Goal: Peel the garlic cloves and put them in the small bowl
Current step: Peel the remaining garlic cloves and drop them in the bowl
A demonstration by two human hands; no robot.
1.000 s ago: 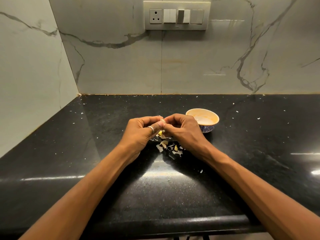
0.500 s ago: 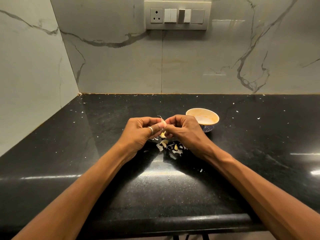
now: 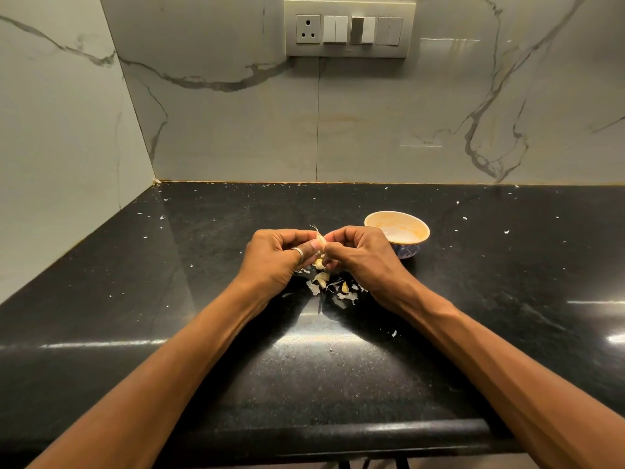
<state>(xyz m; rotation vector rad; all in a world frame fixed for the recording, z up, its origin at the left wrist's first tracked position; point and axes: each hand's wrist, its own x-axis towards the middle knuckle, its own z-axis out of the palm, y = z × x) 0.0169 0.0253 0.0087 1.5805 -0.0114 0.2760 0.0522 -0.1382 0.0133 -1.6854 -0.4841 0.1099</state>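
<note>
Countertop (image 3: 507, 265): hands (image 3: 274, 257) (image 3: 363, 257) pinch mostly hidden garlic clove (image 3: 319, 239).

A glossy black countertop (image 3: 135, 299) meets veined marble walls (image 3: 236, 130) bearing a switch panel (image 3: 350, 28).

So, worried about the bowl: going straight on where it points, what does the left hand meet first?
The right hand, pinching the same garlic clove; the small bowl seems to lie beyond.

dim, warm light — glare streaks on the black countertop (image 3: 101, 299), edges bowed.
</note>
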